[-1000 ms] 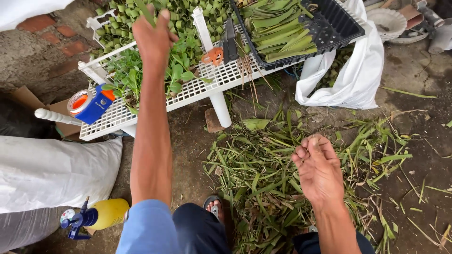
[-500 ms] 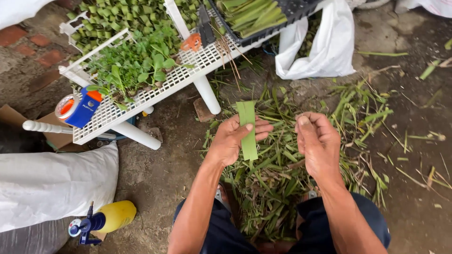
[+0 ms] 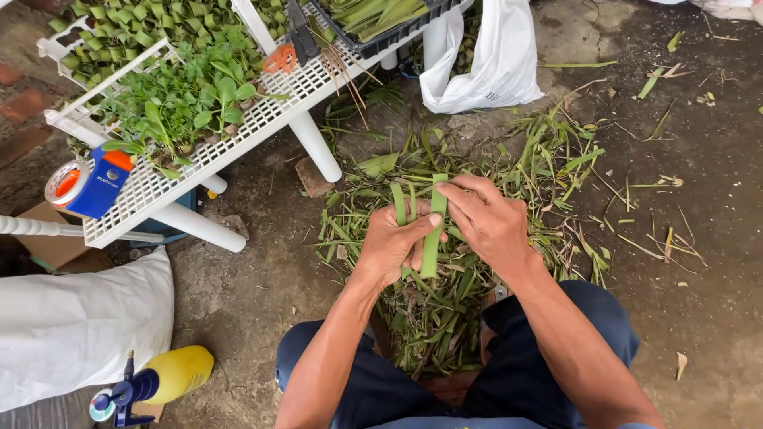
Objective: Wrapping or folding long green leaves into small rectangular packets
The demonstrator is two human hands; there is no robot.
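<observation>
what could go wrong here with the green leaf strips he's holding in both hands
1. Both the left hand and the right hand pinch the long green leaf strips; a hard bend might tear or crease them.
2. A dropped strip would likely be hard to find in the pile of green leaf scraps directly below.
3. The yellow spray bottle lies on the ground near the person's knee and could be kicked.

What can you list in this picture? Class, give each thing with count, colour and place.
leaf strips: two, green, held between both hands
cuttings: many, green, on ground under hands
rack: one, white, upper left
seedlings: many, green, on rack
tape dispenser: one, blue and orange, rack's left end
crate: one, black, top centre
bag: one, white, right of crate
sack: one, white, lower left
sprayer: one, yellow, bottom left
left hand: grips strips
right hand: grips strips
</observation>
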